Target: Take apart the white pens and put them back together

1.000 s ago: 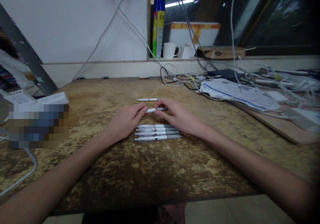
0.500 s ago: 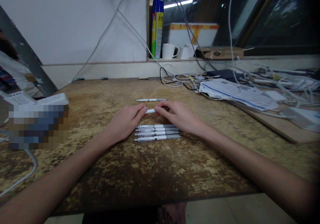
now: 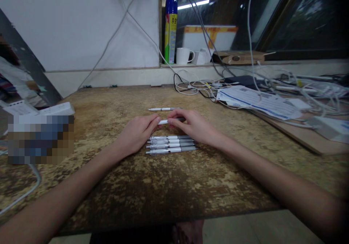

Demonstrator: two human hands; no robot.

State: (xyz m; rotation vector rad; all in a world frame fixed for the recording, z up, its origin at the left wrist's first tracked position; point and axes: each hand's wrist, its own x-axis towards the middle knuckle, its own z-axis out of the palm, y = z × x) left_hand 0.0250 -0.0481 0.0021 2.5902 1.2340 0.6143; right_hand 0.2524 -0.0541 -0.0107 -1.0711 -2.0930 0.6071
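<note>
Between my two hands is a white and grey pen [image 3: 163, 122], held level a little above or on the tabletop; which of these I cannot tell. The fingers of my left hand [image 3: 137, 131] pinch its left end. My right hand [image 3: 192, 126] grips the pen toward its grey end, which shows partly behind the fingers. Nearer to me, several similar pens [image 3: 171, 144] lie side by side in a row, their right tips close to my right wrist. Beyond my hands, another white and grey pen [image 3: 162, 109] lies on the worn wooden table [image 3: 136, 193], its right end partly covered by my right hand.
Papers [image 3: 253, 100] and tangled cables [image 3: 196, 86] cover the right back, beside a brown board [image 3: 297, 137]. White power strips [image 3: 57, 108] and a blurred-out object [image 3: 40, 138] are at the left. A spray can [image 3: 171, 31] and a white mug [image 3: 184, 56] stand on the sill.
Both hands keep hold of the same pen. The right fingers have shifted slightly, and more of the pen's grey end shows. The whole view has moved a little; the other pens lie as before.
</note>
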